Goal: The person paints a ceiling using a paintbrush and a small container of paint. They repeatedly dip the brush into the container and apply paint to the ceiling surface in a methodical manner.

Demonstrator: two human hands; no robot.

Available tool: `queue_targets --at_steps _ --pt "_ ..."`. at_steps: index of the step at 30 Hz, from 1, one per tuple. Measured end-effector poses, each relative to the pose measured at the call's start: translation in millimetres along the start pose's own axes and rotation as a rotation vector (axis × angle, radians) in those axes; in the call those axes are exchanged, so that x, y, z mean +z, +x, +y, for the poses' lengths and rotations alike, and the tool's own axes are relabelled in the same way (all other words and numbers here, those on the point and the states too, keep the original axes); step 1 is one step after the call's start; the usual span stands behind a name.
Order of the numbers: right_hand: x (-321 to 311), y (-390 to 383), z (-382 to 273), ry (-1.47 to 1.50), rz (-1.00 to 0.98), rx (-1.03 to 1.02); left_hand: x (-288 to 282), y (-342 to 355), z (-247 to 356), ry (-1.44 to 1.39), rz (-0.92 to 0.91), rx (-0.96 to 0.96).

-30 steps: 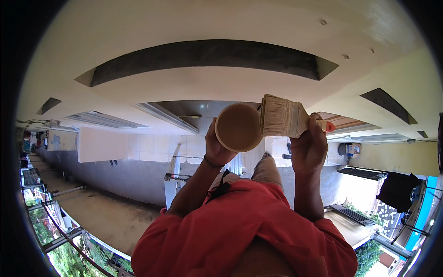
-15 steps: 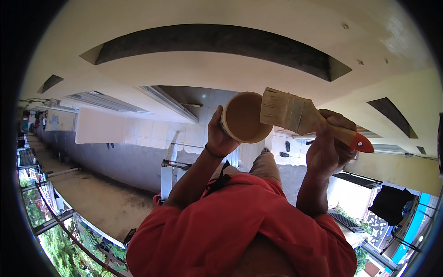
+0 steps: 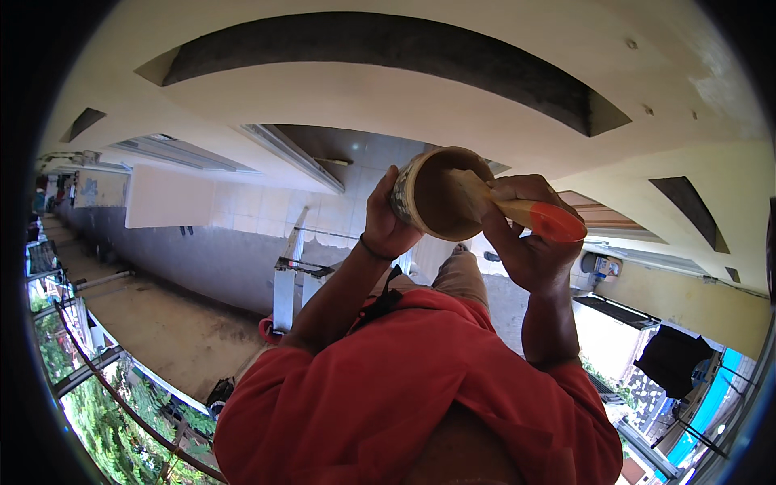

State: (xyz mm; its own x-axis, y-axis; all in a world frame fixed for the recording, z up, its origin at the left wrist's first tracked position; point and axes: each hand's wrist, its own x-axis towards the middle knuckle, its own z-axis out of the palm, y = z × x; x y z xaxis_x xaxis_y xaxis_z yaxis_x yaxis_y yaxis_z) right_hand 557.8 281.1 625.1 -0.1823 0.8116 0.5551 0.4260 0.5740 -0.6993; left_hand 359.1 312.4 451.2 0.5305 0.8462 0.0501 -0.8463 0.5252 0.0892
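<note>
My left hand [image 3: 388,220] is closed around the side of a small round paint tub [image 3: 414,192], which is tilted so that its brown inside shows. In my right hand [image 3: 529,238] is a wide paintbrush [image 3: 517,212] with a wooden handle and a red end. The brush's head dips into the mouth of the tub, so most of its bristles are hidden. My right fingers wrap the handle close to the tub's rim.
In front stands a cream wall [image 3: 356,97] with a long dark recess [image 3: 380,48]. A metal ladder [image 3: 284,295] is beside my left arm. Far below lie a tiled and grey floor [image 3: 242,279]. A railing [image 3: 93,372] and plants [image 3: 113,412] are at lower left.
The paintbrush has moved left and down from beside the tub into its mouth. The tub is tilted more toward the right. My view has shifted slightly.
</note>
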Motion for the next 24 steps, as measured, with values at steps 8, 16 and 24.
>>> queue_targets --at_steps 8,16,24 --pt "13.6 3.8 10.4 -0.049 -0.049 -0.046 3.7 -0.2 0.9 -0.093 -0.013 0.014" --pt "19.2 0.3 16.1 -0.041 -0.074 0.002 0.7 -2.8 2.2 -0.106 0.002 0.023" --pt "0.1 -5.7 11.3 0.175 0.167 0.026 -3.5 -5.3 3.7 -0.068 0.031 0.028"
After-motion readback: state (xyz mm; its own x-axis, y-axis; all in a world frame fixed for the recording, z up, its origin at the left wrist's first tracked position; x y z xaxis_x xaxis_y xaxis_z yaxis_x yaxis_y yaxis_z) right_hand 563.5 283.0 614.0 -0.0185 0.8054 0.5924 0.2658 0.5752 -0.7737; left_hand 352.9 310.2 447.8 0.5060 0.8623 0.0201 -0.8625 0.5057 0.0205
